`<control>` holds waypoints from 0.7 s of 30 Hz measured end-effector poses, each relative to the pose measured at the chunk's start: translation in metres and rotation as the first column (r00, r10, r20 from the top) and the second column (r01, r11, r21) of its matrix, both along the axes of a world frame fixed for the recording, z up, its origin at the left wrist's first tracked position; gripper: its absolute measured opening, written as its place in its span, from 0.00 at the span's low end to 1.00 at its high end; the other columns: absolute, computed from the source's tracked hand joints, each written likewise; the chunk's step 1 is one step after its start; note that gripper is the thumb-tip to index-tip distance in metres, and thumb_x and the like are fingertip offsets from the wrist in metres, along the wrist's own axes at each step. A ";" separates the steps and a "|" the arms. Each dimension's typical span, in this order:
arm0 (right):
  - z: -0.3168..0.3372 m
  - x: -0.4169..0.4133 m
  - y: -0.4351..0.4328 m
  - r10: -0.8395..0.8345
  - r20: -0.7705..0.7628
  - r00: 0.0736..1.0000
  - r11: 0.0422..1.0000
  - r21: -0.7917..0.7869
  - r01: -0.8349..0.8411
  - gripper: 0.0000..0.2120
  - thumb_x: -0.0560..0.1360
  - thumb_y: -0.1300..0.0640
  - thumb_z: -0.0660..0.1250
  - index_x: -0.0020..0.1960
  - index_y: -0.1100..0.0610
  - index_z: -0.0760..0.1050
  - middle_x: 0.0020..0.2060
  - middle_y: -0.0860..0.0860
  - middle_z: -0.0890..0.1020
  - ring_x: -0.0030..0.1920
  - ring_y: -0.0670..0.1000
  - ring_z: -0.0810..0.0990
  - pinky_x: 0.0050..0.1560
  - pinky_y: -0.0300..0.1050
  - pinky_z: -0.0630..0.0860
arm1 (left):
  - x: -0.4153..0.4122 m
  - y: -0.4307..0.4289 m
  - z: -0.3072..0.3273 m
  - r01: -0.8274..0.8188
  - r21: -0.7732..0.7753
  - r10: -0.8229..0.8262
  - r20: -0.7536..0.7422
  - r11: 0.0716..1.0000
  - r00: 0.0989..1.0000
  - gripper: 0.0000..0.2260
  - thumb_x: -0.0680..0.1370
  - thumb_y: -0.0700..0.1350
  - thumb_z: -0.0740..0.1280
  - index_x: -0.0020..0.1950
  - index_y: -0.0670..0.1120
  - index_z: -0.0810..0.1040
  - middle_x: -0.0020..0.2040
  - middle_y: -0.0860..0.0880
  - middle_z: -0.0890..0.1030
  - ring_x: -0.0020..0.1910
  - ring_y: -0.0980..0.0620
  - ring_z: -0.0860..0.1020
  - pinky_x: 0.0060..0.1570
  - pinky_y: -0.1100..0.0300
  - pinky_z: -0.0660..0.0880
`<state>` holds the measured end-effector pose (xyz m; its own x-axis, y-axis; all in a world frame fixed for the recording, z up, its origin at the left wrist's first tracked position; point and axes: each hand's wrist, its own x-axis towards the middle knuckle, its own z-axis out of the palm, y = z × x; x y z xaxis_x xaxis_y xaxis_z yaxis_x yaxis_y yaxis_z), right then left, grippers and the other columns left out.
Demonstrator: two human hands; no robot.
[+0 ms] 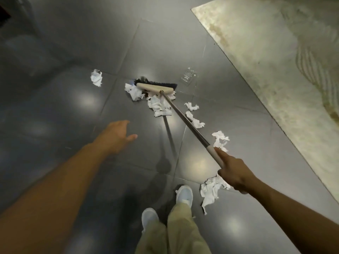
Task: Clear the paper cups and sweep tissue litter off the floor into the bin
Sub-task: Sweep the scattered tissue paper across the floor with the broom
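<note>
A broom with a cream head [156,87], dark bristles and a metal pole [185,118] rests on the grey tiled floor. My right hand [233,173] is shut on the pole's pale grip. My left hand [117,136] hovers over the floor, fingers loose, holding nothing. Crumpled white tissues lie against the broom head [159,105], one apart to the left [96,77], several along the pole's right side [195,120], and one clump by my right shoe [211,191]. No paper cup or bin shows.
A clear plastic wrapper [189,77] lies just beyond the broom head. A pale patterned rug [275,52] covers the floor at the right, its edge running diagonally. My shoes [184,196] and trouser legs stand at the bottom centre. Dim furniture shapes sit at the far left.
</note>
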<state>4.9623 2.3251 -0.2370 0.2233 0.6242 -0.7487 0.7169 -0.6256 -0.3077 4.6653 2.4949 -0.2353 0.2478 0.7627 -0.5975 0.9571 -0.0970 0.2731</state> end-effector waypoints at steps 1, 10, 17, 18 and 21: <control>0.004 0.006 -0.008 -0.011 0.006 1.000 0.999 0.037 0.011 0.35 0.75 0.64 0.60 0.76 0.41 0.54 0.50 0.55 0.74 0.31 0.48 0.73 0.24 0.34 0.68 | 0.006 -0.009 0.002 0.010 0.003 -0.010 0.004 1.000 1.000 0.30 0.78 0.51 0.65 0.74 0.39 0.60 0.73 0.40 0.65 0.72 0.42 0.62 0.70 0.52 0.60; 0.025 0.039 0.036 0.184 0.050 0.982 0.962 0.197 -0.191 0.34 0.75 0.63 0.61 0.77 0.46 0.55 0.54 0.59 0.75 0.36 0.52 0.73 0.34 0.39 0.69 | 0.034 -0.050 0.006 -0.078 0.067 0.080 -0.018 0.995 0.997 0.29 0.78 0.51 0.65 0.74 0.40 0.60 0.73 0.40 0.64 0.73 0.43 0.61 0.71 0.51 0.59; 0.020 0.011 0.110 0.365 0.097 0.926 0.901 0.216 -0.377 0.27 0.75 0.63 0.59 0.72 0.52 0.62 0.58 0.61 0.76 0.50 0.60 0.76 0.47 0.49 0.75 | 0.035 -0.069 0.005 -0.126 0.096 0.131 -0.048 0.987 0.990 0.28 0.78 0.51 0.64 0.74 0.41 0.60 0.73 0.41 0.64 0.73 0.44 0.61 0.71 0.54 0.58; 0.022 0.003 0.117 0.366 0.068 0.928 0.900 0.225 -0.372 0.25 0.75 0.64 0.58 0.71 0.54 0.64 0.56 0.61 0.76 0.46 0.59 0.75 0.43 0.49 0.75 | 0.033 -0.069 0.005 -0.142 0.102 0.148 -0.048 0.985 0.988 0.28 0.78 0.51 0.64 0.74 0.41 0.60 0.73 0.41 0.64 0.72 0.44 0.61 0.71 0.54 0.58; 0.018 -0.021 0.136 0.357 -0.003 0.934 0.900 0.270 -0.343 0.18 0.75 0.66 0.56 0.63 0.58 0.69 0.46 0.58 0.73 0.36 0.55 0.73 0.27 0.45 0.76 | 0.023 -0.072 -0.002 -0.197 0.114 0.203 -0.041 0.974 0.978 0.29 0.78 0.52 0.65 0.74 0.42 0.62 0.73 0.41 0.65 0.72 0.43 0.62 0.71 0.53 0.58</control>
<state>4.9417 2.4608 -0.2187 -0.0801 0.8290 -0.5534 0.8537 -0.2296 -0.4675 4.6888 2.4226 -0.2368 0.0547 0.8547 -0.5163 0.9726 0.0714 0.2213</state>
